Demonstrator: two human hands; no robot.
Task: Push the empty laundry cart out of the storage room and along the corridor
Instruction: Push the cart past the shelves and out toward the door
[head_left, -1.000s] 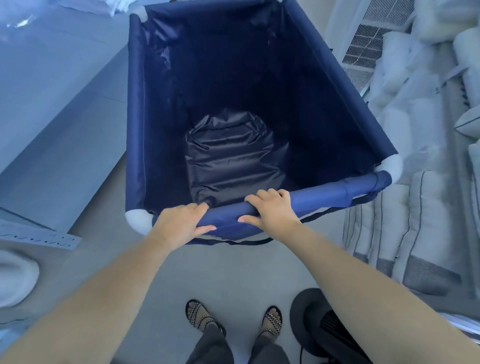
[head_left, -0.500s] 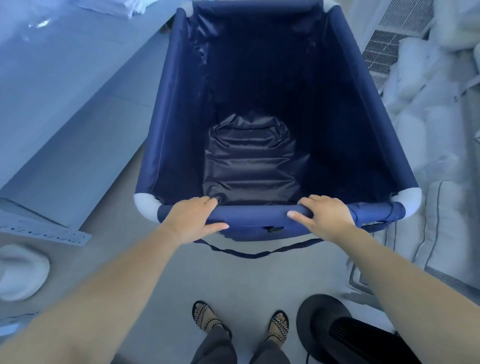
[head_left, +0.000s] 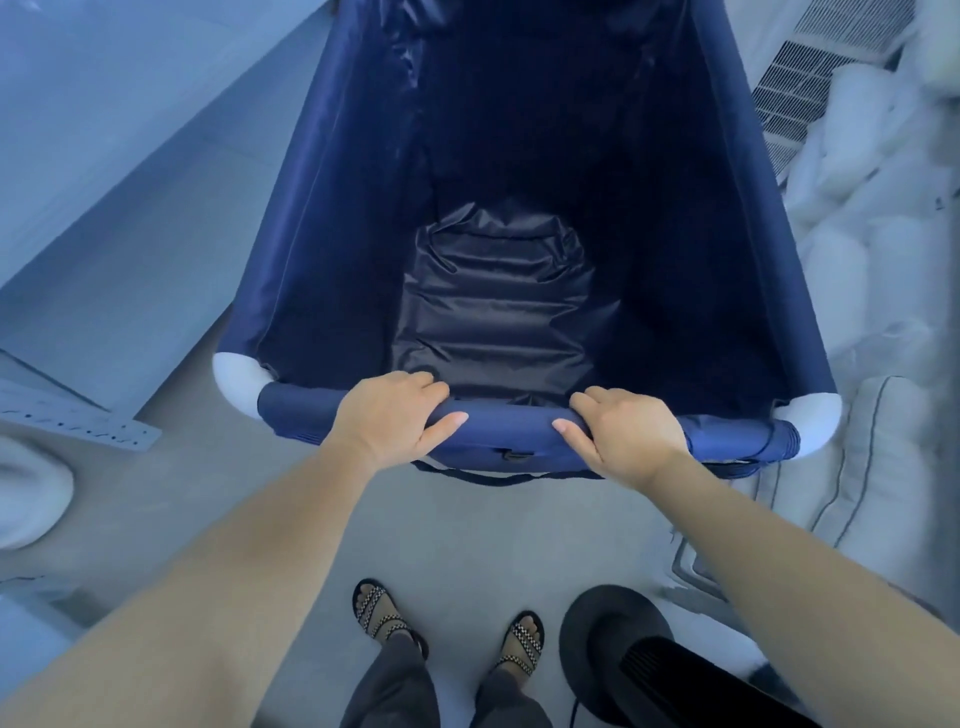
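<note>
The navy fabric laundry cart (head_left: 322, 234) fills the view ahead of both hands, its deep bin holding only a crumpled dark sheet of lining (head_left: 498, 306) on the bottom, straight beyond the fingers. The cart stands on a grey floor (head_left: 467, 535) that runs back from the hands toward the person. A broad pale slanted panel (head_left: 104, 182) lies out past the left hand, and a stack of white padded bedding (head_left: 857, 270) is piled out past the right hand, just beside the cart's wall on that side, with a slatted vent grille (head_left: 795, 88) farther ahead of it. The cart's near rail (head_left: 511, 423), wrapped in the same navy cloth, runs across under both palms. The left hand (head_left: 387, 421) grasps this rail, fingers curled over the top into the bin and thumb laid along the near face. The right hand (head_left: 626, 434) clasps it the same way, a short stretch of bare rail between the two thumbs. Behind the right forearm sits a round black object (head_left: 613, 634) on the floor. White corner fittings cap the rail outboard of each hand, one (head_left: 236, 382) beyond the left and one (head_left: 810, 421) beyond the right. Two sandalled feet (head_left: 376, 610) stand behind the hands. A thin dark strap (head_left: 493, 477) sags under the rail between the wrists
</note>
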